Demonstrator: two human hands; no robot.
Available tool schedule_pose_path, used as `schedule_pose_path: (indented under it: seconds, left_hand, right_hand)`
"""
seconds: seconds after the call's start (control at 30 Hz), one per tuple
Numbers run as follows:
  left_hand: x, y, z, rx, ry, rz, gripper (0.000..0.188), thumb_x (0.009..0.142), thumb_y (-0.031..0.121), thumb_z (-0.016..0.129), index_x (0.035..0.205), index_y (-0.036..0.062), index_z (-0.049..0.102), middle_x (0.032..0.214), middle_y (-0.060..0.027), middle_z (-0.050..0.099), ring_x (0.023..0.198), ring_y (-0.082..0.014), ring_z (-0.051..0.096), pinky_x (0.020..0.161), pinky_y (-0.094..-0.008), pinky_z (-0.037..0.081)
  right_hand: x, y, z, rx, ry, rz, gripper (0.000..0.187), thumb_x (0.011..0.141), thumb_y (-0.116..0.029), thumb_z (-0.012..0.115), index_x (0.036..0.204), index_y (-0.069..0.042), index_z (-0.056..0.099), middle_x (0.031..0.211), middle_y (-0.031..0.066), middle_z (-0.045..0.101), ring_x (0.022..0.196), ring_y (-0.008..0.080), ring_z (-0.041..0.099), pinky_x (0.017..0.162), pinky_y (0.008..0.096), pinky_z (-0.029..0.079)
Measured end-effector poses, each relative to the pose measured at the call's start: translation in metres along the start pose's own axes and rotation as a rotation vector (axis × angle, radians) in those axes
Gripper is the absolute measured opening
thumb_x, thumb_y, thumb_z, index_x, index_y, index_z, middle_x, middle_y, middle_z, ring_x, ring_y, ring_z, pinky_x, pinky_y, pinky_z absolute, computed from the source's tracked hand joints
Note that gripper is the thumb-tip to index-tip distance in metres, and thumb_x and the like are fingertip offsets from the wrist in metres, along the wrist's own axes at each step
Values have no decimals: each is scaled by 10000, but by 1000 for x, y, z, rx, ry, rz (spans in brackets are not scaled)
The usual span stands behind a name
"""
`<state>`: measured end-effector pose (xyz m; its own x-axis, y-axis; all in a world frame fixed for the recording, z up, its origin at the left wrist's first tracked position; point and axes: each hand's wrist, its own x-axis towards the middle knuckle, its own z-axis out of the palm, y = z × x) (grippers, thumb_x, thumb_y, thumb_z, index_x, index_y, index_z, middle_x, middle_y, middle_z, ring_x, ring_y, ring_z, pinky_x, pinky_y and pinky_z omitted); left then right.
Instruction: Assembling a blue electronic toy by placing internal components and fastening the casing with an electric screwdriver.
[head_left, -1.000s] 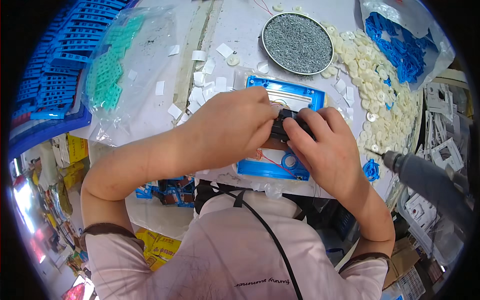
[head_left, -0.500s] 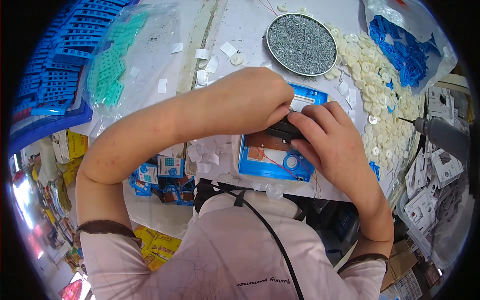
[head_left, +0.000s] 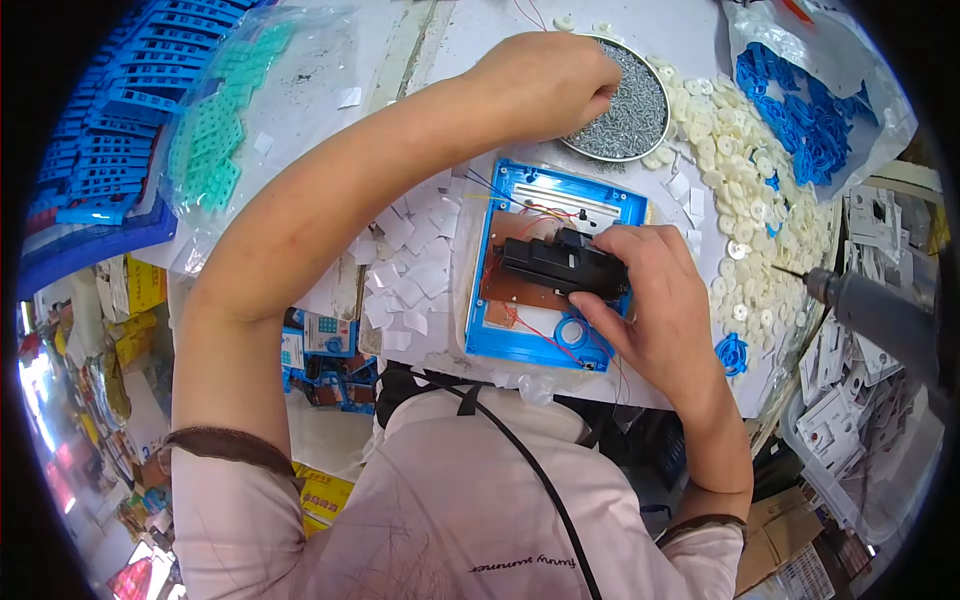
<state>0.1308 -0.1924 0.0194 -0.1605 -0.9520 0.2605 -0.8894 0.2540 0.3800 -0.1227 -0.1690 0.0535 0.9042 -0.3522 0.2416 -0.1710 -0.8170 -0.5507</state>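
Reaching across the bench, the left hand dips bunched fingertips into the round dish of screws — whether they pinch one cannot be told. The right hand clamps the black module onto the open blue housing — just below the dish.

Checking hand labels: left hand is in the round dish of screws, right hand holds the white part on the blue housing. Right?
Not quite. The head view shows the right hand holding a black part, not white, on the blue housing. The left hand is in the round dish of screws.
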Motion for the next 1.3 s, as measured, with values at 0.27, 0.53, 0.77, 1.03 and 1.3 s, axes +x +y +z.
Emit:
schedule_pose_path:
  seconds: [0.27, 0.53, 0.77, 1.03, 1.3]
  left_hand:
    - [-58, 36, -35, -429, -201, 53, 126, 846, 158, 716, 851, 34, 693, 842, -106, 674, 788, -304, 664, 710, -407, 512]
    - [-79, 43, -38, -318, -71, 140, 66, 833, 152, 713, 849, 96, 684, 844, -39, 629, 823, -251, 643, 778, -411, 465]
    - [-75, 42, -46, -279, -201, 280, 93, 807, 101, 734, 855, 96, 655, 856, -33, 608, 811, -259, 615, 777, -395, 446]
    - [-62, 53, -55, -114, -237, 356, 113, 762, 160, 713, 768, 72, 642, 802, -49, 597, 778, -276, 644, 715, -412, 514]
    - [-71, 65, -61, -71, -331, 228, 177, 768, 205, 730, 806, 49, 654, 818, -80, 602, 794, -291, 664, 708, -401, 549]
  right_hand:
    - [-2, 1, 4, 62, 64, 47, 514, 726, -100, 839, 1168, -13, 592, 1040, 144, 641, 895, 359, 590, 780, 448, 486]
    - [-2, 2, 6, 74, 103, 64, 494, 732, -117, 843, 1151, -14, 603, 1023, 138, 645, 865, 354, 592, 752, 438, 483]
    - [1, 1, 2, 76, 63, 88, 501, 729, -122, 848, 1153, -18, 602, 1013, 138, 644, 868, 354, 594, 764, 441, 487]
    - [11, 0, -3, -7, 0, -2, 430, 755, -128, 819, 1145, -75, 646, 1033, 113, 640, 905, 332, 591, 782, 424, 500]
    - [12, -13, -6, -228, -148, -49, 471, 727, -110, 771, 1182, -119, 651, 1086, 100, 616, 938, 322, 585, 776, 392, 544]
